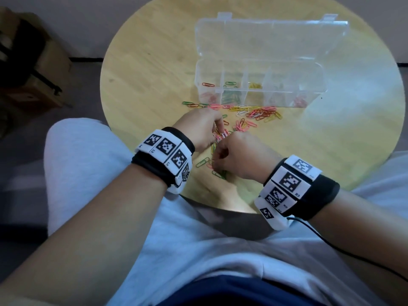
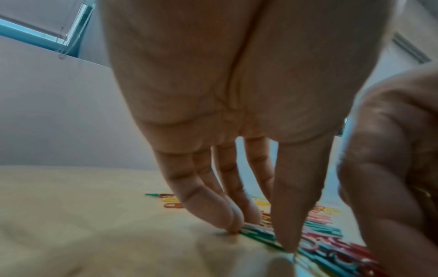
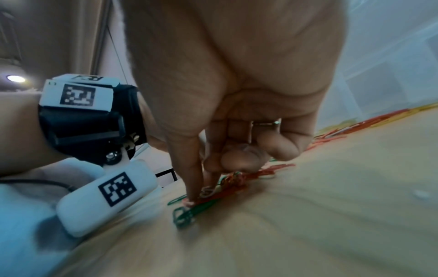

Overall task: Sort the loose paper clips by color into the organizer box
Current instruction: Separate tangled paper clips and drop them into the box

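A clear organizer box (image 1: 260, 62) lies open on the round table, its compartments holding red, green, yellow and other paper clips. Loose paper clips (image 1: 258, 112) of mixed colours are strewn in front of it toward me. My left hand (image 1: 217, 131) reaches down with nearly straight fingers (image 2: 233, 223), tips touching green clips (image 2: 258, 234) on the wood, thumb a little apart. My right hand (image 1: 215, 162) is just nearer me. Its thumb and forefinger (image 3: 189, 180) pinch a clip (image 3: 206, 192) in a small tangle of red and green ones; its other fingers are curled.
The wooden table (image 1: 143, 74) ends right below my wrists, with my lap under it. The box lid (image 1: 271, 38) lies flat behind the compartments. A wooden stand (image 1: 28, 62) is on the floor at the far left. A cable (image 1: 344, 250) trails from my right wristband.
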`<state>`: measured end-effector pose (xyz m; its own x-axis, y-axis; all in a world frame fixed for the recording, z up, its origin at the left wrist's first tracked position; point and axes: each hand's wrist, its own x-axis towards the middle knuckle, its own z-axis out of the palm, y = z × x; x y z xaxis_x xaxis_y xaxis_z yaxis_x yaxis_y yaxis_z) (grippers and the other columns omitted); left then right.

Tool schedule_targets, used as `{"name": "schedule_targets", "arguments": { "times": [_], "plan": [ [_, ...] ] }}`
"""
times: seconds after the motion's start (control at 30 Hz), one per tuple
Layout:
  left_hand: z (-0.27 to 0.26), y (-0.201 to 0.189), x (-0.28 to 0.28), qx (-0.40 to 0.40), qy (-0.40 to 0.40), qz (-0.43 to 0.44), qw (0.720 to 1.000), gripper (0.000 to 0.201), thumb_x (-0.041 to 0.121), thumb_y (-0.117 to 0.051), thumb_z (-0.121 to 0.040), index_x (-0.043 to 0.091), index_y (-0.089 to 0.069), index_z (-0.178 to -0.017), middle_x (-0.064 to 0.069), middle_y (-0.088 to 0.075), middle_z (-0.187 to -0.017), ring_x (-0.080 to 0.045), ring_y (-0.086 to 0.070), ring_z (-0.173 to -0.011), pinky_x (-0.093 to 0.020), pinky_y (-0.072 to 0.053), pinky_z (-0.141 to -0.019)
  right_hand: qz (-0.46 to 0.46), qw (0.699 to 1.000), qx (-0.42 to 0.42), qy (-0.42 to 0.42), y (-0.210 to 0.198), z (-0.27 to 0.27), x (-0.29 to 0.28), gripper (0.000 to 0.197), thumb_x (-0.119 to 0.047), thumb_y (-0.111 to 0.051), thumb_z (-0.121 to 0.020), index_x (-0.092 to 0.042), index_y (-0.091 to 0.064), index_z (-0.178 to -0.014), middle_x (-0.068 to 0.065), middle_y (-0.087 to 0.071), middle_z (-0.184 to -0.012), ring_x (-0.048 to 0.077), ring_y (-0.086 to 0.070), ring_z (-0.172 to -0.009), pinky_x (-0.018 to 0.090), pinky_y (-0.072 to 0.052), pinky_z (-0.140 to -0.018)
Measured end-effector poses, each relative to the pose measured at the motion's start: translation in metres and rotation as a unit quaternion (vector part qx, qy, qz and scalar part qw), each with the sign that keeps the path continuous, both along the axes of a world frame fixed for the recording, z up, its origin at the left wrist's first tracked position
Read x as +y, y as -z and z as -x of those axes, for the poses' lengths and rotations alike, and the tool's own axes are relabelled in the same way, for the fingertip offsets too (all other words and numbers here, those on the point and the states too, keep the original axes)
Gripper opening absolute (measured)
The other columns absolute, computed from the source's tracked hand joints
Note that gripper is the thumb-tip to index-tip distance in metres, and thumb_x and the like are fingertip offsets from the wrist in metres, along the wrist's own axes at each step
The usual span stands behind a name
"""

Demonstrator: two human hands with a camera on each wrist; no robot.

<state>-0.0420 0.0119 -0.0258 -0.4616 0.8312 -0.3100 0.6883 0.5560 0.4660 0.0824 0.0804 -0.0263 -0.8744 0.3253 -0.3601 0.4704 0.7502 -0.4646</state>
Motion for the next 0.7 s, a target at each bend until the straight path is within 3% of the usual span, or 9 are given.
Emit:
{"name": "schedule_targets", "arguments": {
  "times": [0.2,0.33,0.4,0.47,0.6,0.7],
  "plan": [
    [0.001,0.002,0.001,-0.037,-0.015,-0.002,0.999,0.028,-0.001,-0.065,-0.080,0.026,-0.065,-0.087,0.008,-0.065,-0.082,-0.012,-0.062,-0.077,-0.028,-0.050,-0.069,0.039,0.999,0.004,0.033,-0.002,-0.007,0.018,0.008,-0.020,-0.069,-0.079,-0.020,-0.075,-0.074,-0.005,-0.070,-0.071,0.012,-0.061,-0.065,0.024,-0.049,-0.056],
    [0.001,0.001,0.001,-0.041,-0.015,-0.007,0.999,0.026,0.001,-0.066,-0.079,0.026,-0.066,-0.087,0.008,-0.067,-0.080,-0.010,-0.064,-0.077,-0.027,-0.050,-0.067,0.137,0.982,0.062,0.111,-0.011,-0.014,0.034,0.005,-0.018,-0.073,-0.080,-0.020,-0.076,-0.076,-0.007,-0.071,-0.070,-0.001,-0.059,-0.060,0.014,-0.044,-0.052],
    [0.001,0.000,0.001,-0.035,-0.017,-0.015,0.999,0.024,0.004,-0.068,-0.079,0.027,-0.066,-0.087,0.009,-0.066,-0.078,-0.010,-0.064,-0.077,-0.027,-0.050,-0.068,0.225,0.957,0.089,0.161,-0.015,-0.017,0.041,0.005,-0.014,-0.074,-0.083,-0.011,-0.072,-0.080,0.002,-0.072,-0.070,0.003,-0.064,-0.060,0.019,-0.049,-0.054],
    [0.002,-0.002,0.001,-0.030,-0.027,-0.029,0.999,0.022,0.007,-0.069,-0.081,0.027,-0.068,-0.088,0.011,-0.064,-0.078,-0.009,-0.062,-0.078,-0.026,-0.049,-0.070,0.336,0.911,0.113,0.211,-0.017,-0.019,0.045,0.003,-0.006,-0.070,-0.086,-0.006,-0.067,-0.086,0.009,-0.070,-0.072,0.013,-0.066,-0.059,0.026,-0.055,-0.058],
    [0.008,-0.004,0.000,-0.044,-0.055,-0.070,0.995,0.020,0.009,-0.065,-0.087,0.024,-0.074,-0.095,0.011,-0.061,-0.082,-0.005,-0.056,-0.078,-0.017,-0.041,-0.072,0.453,0.836,0.157,0.266,-0.017,-0.018,0.053,0.020,0.005,-0.056,-0.092,-0.002,-0.064,-0.109,0.007,-0.063,-0.070,0.016,-0.060,-0.057,0.025,-0.054,-0.058],
    [0.011,-0.004,-0.002,-0.063,-0.069,-0.084,0.992,0.015,0.015,-0.067,-0.089,0.023,-0.075,-0.099,0.010,-0.062,-0.094,-0.006,-0.055,-0.084,-0.015,-0.038,-0.077,0.494,0.798,0.143,0.313,-0.017,-0.012,0.055,0.021,0.002,-0.046,-0.096,-0.002,-0.066,-0.098,0.005,-0.062,-0.067,0.016,-0.056,-0.057,0.024,-0.050,-0.056]
  ]
}}
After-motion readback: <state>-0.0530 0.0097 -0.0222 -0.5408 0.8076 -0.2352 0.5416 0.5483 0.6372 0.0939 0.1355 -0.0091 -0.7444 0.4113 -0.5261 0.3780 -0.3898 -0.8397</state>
